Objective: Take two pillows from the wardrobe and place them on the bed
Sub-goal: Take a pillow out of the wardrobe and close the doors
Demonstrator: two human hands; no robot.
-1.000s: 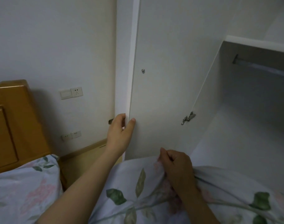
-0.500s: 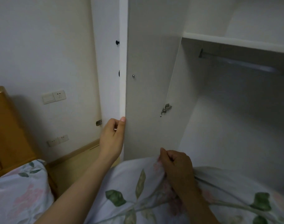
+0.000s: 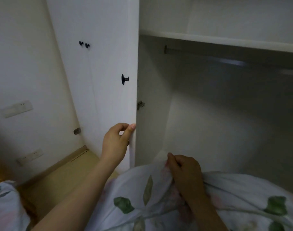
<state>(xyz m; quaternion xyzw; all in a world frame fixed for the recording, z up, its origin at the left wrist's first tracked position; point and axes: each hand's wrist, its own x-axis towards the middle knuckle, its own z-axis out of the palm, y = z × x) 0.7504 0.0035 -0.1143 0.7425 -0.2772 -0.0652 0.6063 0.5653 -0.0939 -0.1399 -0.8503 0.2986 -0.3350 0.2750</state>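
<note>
Swinging round under the left hand (image 3: 116, 144), the wardrobe door (image 3: 107, 64) now shows its thin edge and its outer face with the black knob (image 3: 124, 79), where a second ago its inner face was turned to the camera. That hand's fingers curl round the door's free edge, thumb on the near side, much as before. The right hand (image 3: 186, 174) has not shifted: it grips a bunched fold of the floral pillow (image 3: 142, 197), which sits low at the person's front, just before the open wardrobe (image 3: 209, 130) and already out of it. What shows of the compartment under the rail (image 3: 209, 55) holds nothing. More floral fabric (image 3: 4, 205) lies at lower left; whether it is the first pillow I cannot tell. The door looks on its way shut, so carrying this pillow to the bed seems to come next.
</note>
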